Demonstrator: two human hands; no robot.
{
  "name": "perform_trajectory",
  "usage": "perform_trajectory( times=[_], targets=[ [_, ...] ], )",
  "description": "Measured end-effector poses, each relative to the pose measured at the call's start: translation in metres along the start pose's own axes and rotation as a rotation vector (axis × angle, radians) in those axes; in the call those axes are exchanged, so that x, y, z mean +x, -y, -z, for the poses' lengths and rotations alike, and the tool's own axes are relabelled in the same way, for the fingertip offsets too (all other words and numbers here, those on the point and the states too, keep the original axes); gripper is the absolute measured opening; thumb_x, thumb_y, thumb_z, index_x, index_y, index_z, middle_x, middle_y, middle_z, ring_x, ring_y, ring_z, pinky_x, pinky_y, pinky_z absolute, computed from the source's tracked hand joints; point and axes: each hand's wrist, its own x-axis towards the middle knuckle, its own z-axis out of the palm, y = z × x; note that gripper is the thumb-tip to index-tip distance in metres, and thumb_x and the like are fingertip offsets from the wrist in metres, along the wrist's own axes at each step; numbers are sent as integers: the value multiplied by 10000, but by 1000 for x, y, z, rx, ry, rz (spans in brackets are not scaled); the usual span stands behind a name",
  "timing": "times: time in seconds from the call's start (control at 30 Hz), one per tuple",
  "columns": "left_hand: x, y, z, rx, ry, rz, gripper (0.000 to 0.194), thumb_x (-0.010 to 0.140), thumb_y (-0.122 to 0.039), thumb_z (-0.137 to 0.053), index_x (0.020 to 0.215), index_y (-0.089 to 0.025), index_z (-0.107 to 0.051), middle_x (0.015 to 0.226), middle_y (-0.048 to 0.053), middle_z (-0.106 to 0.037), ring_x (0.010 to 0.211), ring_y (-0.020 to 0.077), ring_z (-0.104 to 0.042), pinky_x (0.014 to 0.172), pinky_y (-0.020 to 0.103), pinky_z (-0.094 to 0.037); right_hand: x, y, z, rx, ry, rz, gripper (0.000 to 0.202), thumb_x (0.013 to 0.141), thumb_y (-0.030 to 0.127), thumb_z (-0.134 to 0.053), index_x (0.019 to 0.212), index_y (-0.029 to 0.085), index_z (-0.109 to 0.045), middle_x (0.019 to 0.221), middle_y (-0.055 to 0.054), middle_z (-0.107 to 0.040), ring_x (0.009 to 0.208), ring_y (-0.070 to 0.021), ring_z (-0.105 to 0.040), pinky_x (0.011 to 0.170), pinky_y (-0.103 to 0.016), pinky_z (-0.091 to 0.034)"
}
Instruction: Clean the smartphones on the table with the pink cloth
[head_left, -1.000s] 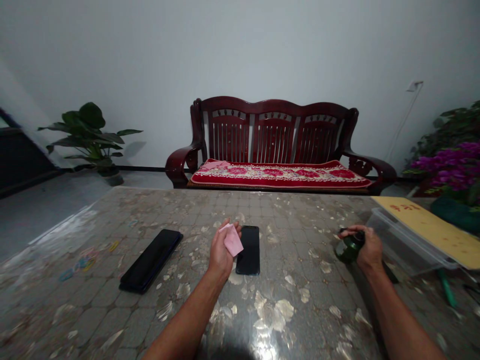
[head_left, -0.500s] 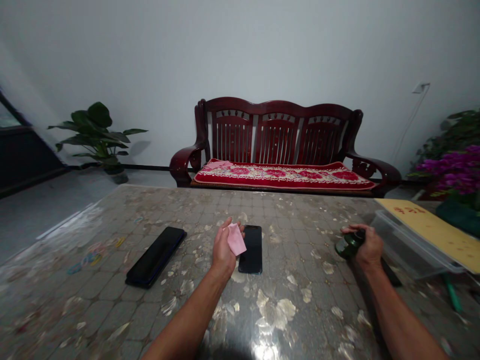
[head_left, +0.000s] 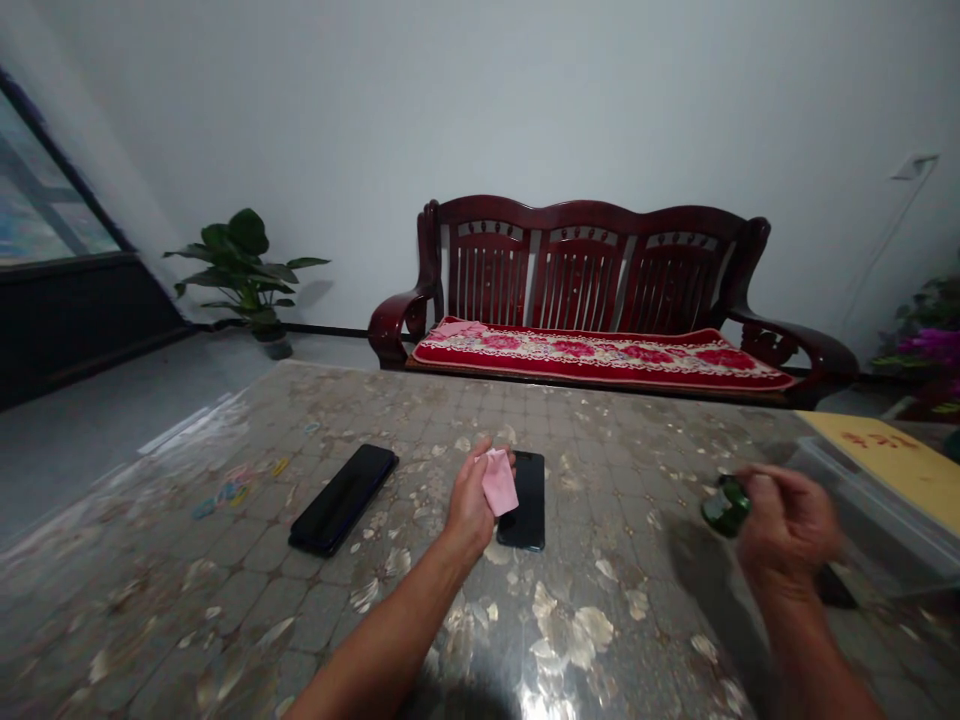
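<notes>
My left hand [head_left: 474, 498] holds a folded pink cloth [head_left: 499, 483] in its palm, above the left edge of a dark phone [head_left: 528, 503] lying on the patterned table. My right hand [head_left: 786, 520] is raised at the right, slightly blurred, with curled fingers beside a small green bottle [head_left: 726, 506]. The bottle stands on the table, close to the fingertips; whether they touch it is unclear, and what the fingers hold, if anything, is too blurred to tell. Left of my left hand lies a stack of black phones [head_left: 344, 499].
Colored bands [head_left: 235, 486] lie at the left of the table [head_left: 420, 420]. A clear plastic box [head_left: 862, 500] with a yellow sheet [head_left: 892, 455] on it is at the right. Near my right wrist is a dark flat object [head_left: 834, 588]. A wooden bench [head_left: 577, 270] stands behind.
My right hand has drawn back from around the green bottle and lifted. My left hand still holds the cloth. The view has turned left, shifting everything rightward.
</notes>
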Motion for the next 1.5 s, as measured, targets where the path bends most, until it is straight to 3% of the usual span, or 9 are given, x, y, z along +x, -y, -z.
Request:
perform_trajectory(
  times=[0.13,0.23,0.4,0.67,0.77,0.87,1.07,1.37,1.5],
  targets=[
    [-11,8,-7,-62,54,48,245,856,-239,-665,1083,-148,-674,1022,107,-765,954,216,-737,896,340,-563,-67,42,-71,87,700,-174,292,790,478,-706,949,233,-707,963,-69,-707,911,-253,-649,830,-383,-500],
    [-21,11,-10,-63,119,41,304,840,-322,-692,1090,-149,-687,1077,115,-758,1052,247,-709,956,360,-532,-106,52,-116,342,927,-458,380,774,519,-726,1012,224,-696,1017,-66,-721,889,-232,-651,771,-338,-498],
    [-29,11,-6,76,204,-75,437,786,-457,-744,1091,-147,-697,1132,128,-743,1099,277,-677,981,377,-496,-126,54,-147,526,1046,-674,437,705,524,-807,968,190,-705,887,-44,-721,812,-211,-643,723,-303,-471],
    [-24,8,4,369,272,-174,355,845,-438,-698,1091,-181,-714,1109,95,-725,1026,237,-662,934,318,-482,-118,50,-148,581,1096,-928,478,585,496,-887,876,161,-708,738,-45,-708,692,-202,-644,674,-301,-474],
    [-24,-2,17,563,321,-272,304,831,-352,-717,1102,-214,-717,1134,96,-697,1113,257,-623,1028,360,-440,-98,36,-144,420,935,-762,468,621,549,-837,866,173,-704,727,-33,-696,636,-184,-607,604,-277,-441],
    [-27,-9,36,993,379,-456,270,794,-235,-711,1063,-248,-726,1186,85,-658,1197,284,-568,1098,445,-391,-76,22,-142,54,811,-365,435,772,620,-681,842,191,-697,729,-30,-680,631,-191,-582,580,-278,-412],
    [-37,-2,58,1384,444,-551,405,738,-179,-748,1132,-248,-682,1269,99,-596,1226,307,-551,1054,470,-444,-78,8,-146,-443,883,331,244,944,291,-479,990,236,-712,988,-67,-702,908,-222,-635,757,-295,-448],
    [-34,4,70,1475,542,-599,430,727,-239,-813,1139,-269,-697,1269,104,-598,1211,319,-561,1024,473,-472,-85,8,-142,-502,1057,389,243,908,262,-572,1112,287,-700,1216,-63,-642,1117,-236,-591,919,-347,-464],
    [-29,9,75,1499,570,-634,395,741,-209,-813,1118,-274,-714,1264,104,-611,1196,311,-573,1019,475,-475,-80,1,-145,-427,1118,356,262,925,198,-530,1102,271,-710,1108,-55,-680,1064,-215,-615,918,-328,-468]
  ],
)
